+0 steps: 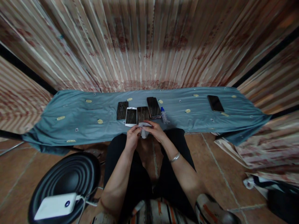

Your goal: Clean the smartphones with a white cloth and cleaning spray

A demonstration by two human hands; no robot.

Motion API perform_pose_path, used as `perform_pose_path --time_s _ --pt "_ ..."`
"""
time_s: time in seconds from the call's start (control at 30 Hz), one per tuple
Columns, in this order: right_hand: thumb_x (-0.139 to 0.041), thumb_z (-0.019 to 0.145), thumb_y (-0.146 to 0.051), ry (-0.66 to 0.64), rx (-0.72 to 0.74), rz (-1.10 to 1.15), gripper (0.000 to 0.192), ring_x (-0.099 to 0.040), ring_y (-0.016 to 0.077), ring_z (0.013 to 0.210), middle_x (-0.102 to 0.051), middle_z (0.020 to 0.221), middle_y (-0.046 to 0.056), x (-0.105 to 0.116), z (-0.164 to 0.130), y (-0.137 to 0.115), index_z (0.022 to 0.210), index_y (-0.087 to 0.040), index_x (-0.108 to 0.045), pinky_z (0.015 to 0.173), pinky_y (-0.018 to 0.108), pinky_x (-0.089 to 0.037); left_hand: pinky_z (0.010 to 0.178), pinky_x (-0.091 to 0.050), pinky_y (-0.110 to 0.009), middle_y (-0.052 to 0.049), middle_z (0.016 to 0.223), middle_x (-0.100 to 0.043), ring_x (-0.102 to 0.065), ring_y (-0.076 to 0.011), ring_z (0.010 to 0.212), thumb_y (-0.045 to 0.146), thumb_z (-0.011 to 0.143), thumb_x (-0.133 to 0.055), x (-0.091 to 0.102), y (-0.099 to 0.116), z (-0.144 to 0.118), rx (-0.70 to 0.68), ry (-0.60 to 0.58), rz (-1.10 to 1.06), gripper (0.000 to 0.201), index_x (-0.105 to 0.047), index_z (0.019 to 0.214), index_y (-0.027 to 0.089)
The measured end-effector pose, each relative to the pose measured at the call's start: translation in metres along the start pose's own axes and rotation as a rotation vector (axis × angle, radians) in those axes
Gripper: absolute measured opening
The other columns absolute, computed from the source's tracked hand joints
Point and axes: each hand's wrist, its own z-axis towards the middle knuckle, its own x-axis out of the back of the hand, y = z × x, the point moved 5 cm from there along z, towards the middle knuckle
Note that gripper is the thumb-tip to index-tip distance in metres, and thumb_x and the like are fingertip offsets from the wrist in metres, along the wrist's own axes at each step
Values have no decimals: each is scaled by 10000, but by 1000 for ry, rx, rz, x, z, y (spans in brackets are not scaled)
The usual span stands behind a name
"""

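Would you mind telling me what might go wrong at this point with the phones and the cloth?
The small clear spray bottle stands right beside the dark-screened phones; a nudge could tip it onto them. Both hands bunch the white cloth just above the white-framed phone near the blue tablecloth's front edge, so it might get knocked off.

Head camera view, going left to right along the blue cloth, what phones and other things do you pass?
Dark phone → white phone → dark phone behind the hands → dark phone → small bottle → lone black phone far right.
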Motion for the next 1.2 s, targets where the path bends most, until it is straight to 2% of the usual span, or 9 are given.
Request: perform_pose_path --time_s 0.1,0.2,0.33,0.47,0.53,0.67,0.8,1.0,1.2 --pt "-878 503 -331 -31 -84 44 427 -674 163 775 -751 832 -9 2 -4 3 893 -209 -754 788 322 -533 589 -451 -241 9 639 -677 -593 -117 574 257 514 -766 2 4 -2 20 7 -47 276 -677 755 157" --pt "-891 474 -358 8 -115 71 405 -657 153 695 -735 742 -5 8 -6 4 814 -183 -757 718 309 -528 595 -461 -261 -4 667 -689 -616 -145 610 286 527 -747 7 7 -4 23 6 -18 290 -668 777 162" --pt "-898 475 -373 35 -109 73 386 -646 138 661 -732 719 -6 12 -9 4 783 -186 -761 683 284 -514 568 -459 -255 8 681 -676 -593 -132 603 383 548 -757 14 6 -6 55 11 59 347 -668 800 162" --pt "-895 499 -411 -25 -134 52 389 -631 124 616 -733 695 -9 8 -16 5 791 -187 -771 643 258 -502 604 -467 -245 -2 714 -690 -600 -122 629 419 545 -794 12 -2 -5 89 -23 34 424 -694 852 145" --pt "-882 528 -442 -43 -135 32 399 -630 125 610 -741 707 -3 7 -19 7 812 -183 -773 633 255 -495 635 -474 -255 -14 708 -701 -609 -127 637 395 529 -816 10 -8 -3 105 -50 43 431 -713 856 133" --pt "-854 575 -481 -26 -114 -12 400 -635 135 626 -746 725 4 11 -21 9 811 -170 -769 641 260 -489 646 -476 -264 -7 654 -697 -600 -121 593 333 474 -848 10 -16 1 106 -13 47 362 -722 746 131" --pt "-836 590 -509 15 -92 -29 398 -613 124 610 -732 709 -8 15 -20 10 792 -173 -763 625 247 -468 637 -479 -264 -9 650 -705 -600 -119 579 356 517 -830 11 -16 1 95 3 35 331 -745 748 134" --pt "-776 655 -547 21 -56 -132 397 -576 115 597 -695 657 -25 15 -20 10 775 -169 -755 591 227 -429 716 -495 -282 -38 787 -745 -656 -164 729 367 634 -755 18 -7 6 -116 65 233 267 -774 792 153" --pt "-766 681 -527 38 -52 -138 376 -609 127 643 -716 708 -20 15 -23 7 801 -172 -758 626 234 -468 678 -505 -297 -24 729 -723 -638 -151 645 414 612 -768 19 -14 8 -28 61 129 327 -752 807 151"
